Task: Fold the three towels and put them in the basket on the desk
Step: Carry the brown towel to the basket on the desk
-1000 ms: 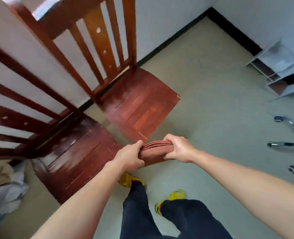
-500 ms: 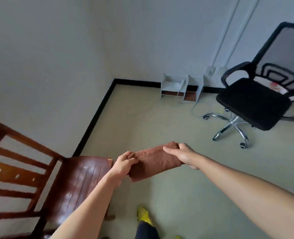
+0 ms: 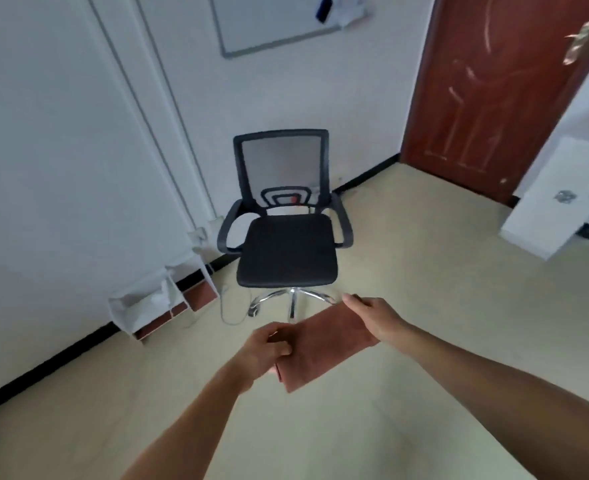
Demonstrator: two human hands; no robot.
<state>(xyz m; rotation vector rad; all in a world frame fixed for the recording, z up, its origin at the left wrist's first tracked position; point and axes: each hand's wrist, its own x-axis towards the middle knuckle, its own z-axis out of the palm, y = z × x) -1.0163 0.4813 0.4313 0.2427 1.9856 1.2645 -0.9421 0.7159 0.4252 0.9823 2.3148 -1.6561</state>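
A folded reddish-brown towel [image 3: 324, 348] is held flat in the air in front of me, above the floor. My left hand [image 3: 267, 349] grips its near left end with curled fingers. My right hand [image 3: 372, 315] holds the far right end, thumb on top. The basket, the desk and the other towels are out of view.
A black mesh office chair [image 3: 286, 251] on a chrome wheeled base stands straight ahead. A small white shelf unit [image 3: 158, 303] sits against the left wall. A brown door [image 3: 500, 95] is at the back right, with a white cabinet [image 3: 556, 199] beside it.
My view has swung right, away from the wooden chairs, to the office chair and the door. Both hands have kept hold of the folded towel, which now lies flatter.
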